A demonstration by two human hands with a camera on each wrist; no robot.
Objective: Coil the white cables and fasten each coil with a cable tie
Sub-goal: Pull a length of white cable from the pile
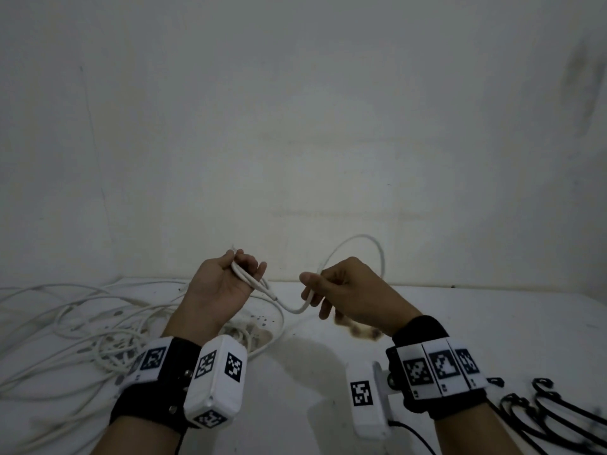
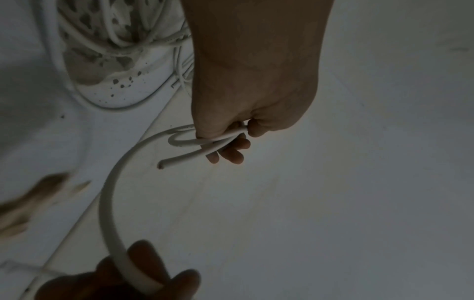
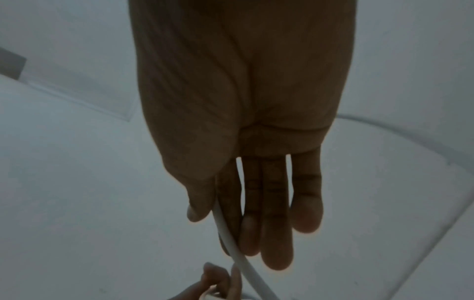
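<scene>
First coil barely begun, no tie on yet

Black cable ties point(image 1: 555, 418) lie unused at 4 o'clock and a loose cable pile point(image 1: 82, 330) waits at 8; beyond, the left hand point(image 1: 219, 284) grips small loops of white cable point(image 1: 361, 239) while the right hand point(image 1: 345, 290) pinches its span; only the left wrist view shows the cut end.

A thin white cable point(image 1: 295, 308) is held in the air above the counter point(image 1: 460, 323): several small loops are bunched at its left end with a cut end poking out, then it sags and arcs up into one wide loop at the right. A loose tangle of white cables point(image 1: 82, 333) lies on the counter at the left. Black cable ties point(image 1: 542, 412) lie at the near right.
</scene>
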